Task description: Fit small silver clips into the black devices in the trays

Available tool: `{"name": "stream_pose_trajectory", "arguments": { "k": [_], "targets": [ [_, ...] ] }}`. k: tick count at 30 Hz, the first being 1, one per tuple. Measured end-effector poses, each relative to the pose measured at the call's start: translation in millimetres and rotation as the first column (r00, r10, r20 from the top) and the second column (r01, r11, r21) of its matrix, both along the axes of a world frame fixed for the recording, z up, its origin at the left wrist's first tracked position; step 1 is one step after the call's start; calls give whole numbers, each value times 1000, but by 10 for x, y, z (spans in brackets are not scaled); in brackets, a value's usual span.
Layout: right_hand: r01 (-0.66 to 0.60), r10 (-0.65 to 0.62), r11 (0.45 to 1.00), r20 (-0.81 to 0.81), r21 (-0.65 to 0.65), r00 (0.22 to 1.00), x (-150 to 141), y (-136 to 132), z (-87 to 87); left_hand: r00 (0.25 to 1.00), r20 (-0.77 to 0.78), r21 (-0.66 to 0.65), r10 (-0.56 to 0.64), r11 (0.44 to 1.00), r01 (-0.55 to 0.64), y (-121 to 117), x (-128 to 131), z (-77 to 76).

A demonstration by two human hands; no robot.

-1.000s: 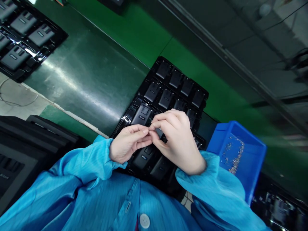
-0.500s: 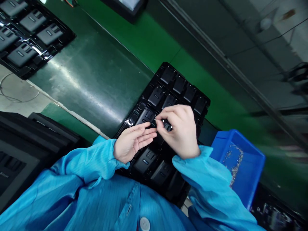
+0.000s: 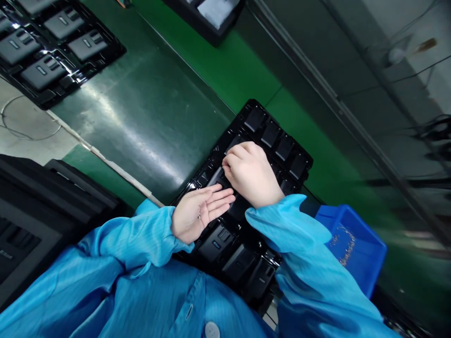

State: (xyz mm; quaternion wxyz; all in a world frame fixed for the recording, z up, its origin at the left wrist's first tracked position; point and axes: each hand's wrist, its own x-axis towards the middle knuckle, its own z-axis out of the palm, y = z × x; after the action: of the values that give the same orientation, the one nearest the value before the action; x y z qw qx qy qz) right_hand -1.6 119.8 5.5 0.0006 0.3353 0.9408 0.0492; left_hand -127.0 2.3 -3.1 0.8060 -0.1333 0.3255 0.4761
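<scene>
My left hand [image 3: 199, 213] is palm up with its fingers stretched out. A few tiny metal pieces [image 3: 199, 216], perhaps screws, rest loose on that palm. Just above and to its right, my right hand [image 3: 248, 171] has its fingertips pinched together, down at the black devices; whatever they grip is hidden behind the hand. Both hands are over a black moulded tray [image 3: 251, 104] holding several black box-shaped devices. One labelled device [image 3: 215, 241] lies below my left hand, and another device [image 3: 262, 278] sits at the near right.
At the right stands a blue bin [image 3: 369, 244] with many small metal pieces. A second tray [image 3: 116, 49] of devices lies at the upper left of the green table [image 3: 151, 94]. Stacked black cases [image 3: 31, 220] are at the left. A dark box [image 3: 211, 28] sits at the far edge.
My hands have come apart. The right moved up and away to the devices, carrying a tiny metal piece half a second ago; the left opened flat, showing the pieces on its palm.
</scene>
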Motion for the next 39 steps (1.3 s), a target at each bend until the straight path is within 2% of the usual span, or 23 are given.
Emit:
{"name": "stream_pose_trajectory", "arguments": {
  "k": [6,11,17,19,22,25,28,31,34,39],
  "targets": [
    [-16,15,999,17,37,1000,-4,-49,-29,1000,2,-3,7,1000,-7,6,0,-15],
    [-32,34,996,-17,79,999,141,-187,-69,1000,15,13,23,1000,-23,-4,9,-19],
    [27,-28,999,14,31,1000,231,-304,-92,1000,12,31,27,999,-27,5,-3,-35],
    [79,-78,997,-41,4,996,235,-344,-39,999,35,26,21,999,-22,16,-17,-38],
    [164,-163,986,-274,-22,948,270,-512,138,998,62,34,10,999,-12,25,-28,1],
    [190,-211,977,-490,-93,846,336,-832,359,994,91,101,-63,993,54,-6,9,102],
    [171,-267,959,-529,-225,806,422,-1179,497,973,121,171,-196,970,174,-86,120,215],
    [185,-318,938,-511,-295,798,544,-1420,522,940,128,181,-316,940,291,-183,301,290],
    [205,-314,943,-495,-261,810,711,-1552,500,907,139,140,-398,914,380,-265,515,324],
    [173,-251,961,-418,-216,873,1014,-1703,483,877,148,19,-457,888,459,-357,817,350]
  ]
}}
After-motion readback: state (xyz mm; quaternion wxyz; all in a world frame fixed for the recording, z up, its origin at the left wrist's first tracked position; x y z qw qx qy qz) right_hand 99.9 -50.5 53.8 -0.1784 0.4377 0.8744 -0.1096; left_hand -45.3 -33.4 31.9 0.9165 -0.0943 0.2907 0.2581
